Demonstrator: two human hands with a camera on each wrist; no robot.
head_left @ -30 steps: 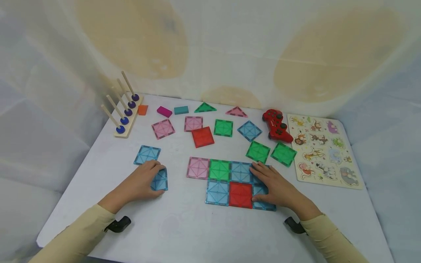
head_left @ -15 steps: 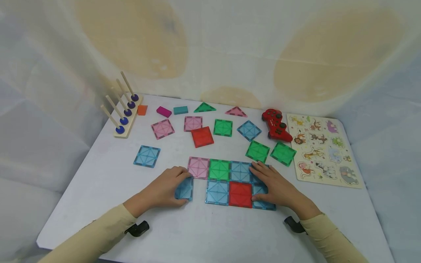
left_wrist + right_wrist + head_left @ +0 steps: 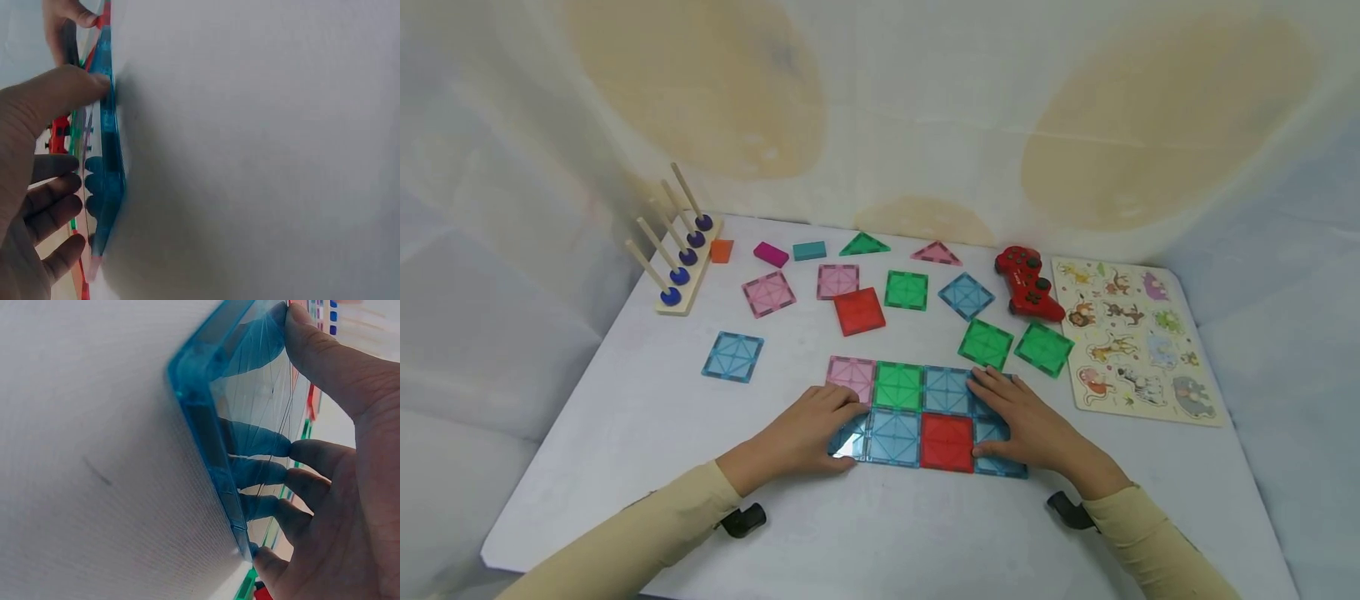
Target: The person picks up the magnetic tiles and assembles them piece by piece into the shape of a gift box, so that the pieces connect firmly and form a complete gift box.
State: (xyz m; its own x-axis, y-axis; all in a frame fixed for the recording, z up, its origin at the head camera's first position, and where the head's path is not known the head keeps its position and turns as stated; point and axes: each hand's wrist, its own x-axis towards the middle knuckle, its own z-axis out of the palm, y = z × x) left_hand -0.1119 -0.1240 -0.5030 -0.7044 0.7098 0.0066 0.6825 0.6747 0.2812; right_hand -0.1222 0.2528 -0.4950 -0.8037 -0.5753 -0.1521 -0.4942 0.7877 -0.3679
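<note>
My left hand (image 3: 808,429) holds a clear blue square magnetic tile (image 3: 848,443) at the left end of the lower row, thumb on its near edge. In the left wrist view that thumb (image 3: 87,87) lies at the blue tile edge (image 3: 111,147). My right hand (image 3: 1033,425) rests spread over the two blue tiles at the right end, its fingertips touching them. Between the hands lie a blue tile (image 3: 894,437) and a red tile (image 3: 947,442). Above them run a pink tile (image 3: 852,377), a green tile (image 3: 898,387) and a blue tile (image 3: 946,390).
Several loose tiles lie behind the rows, including a red tile (image 3: 860,312) and a blue tile (image 3: 733,357) at left. A wooden peg stand (image 3: 688,271) is at the back left. A red game controller (image 3: 1028,285) and an animal puzzle board (image 3: 1138,342) sit at right.
My left hand has slid the blue tile rightward from beside the loose blue tile to the left end of the lower row. The right hand has stayed in place.
</note>
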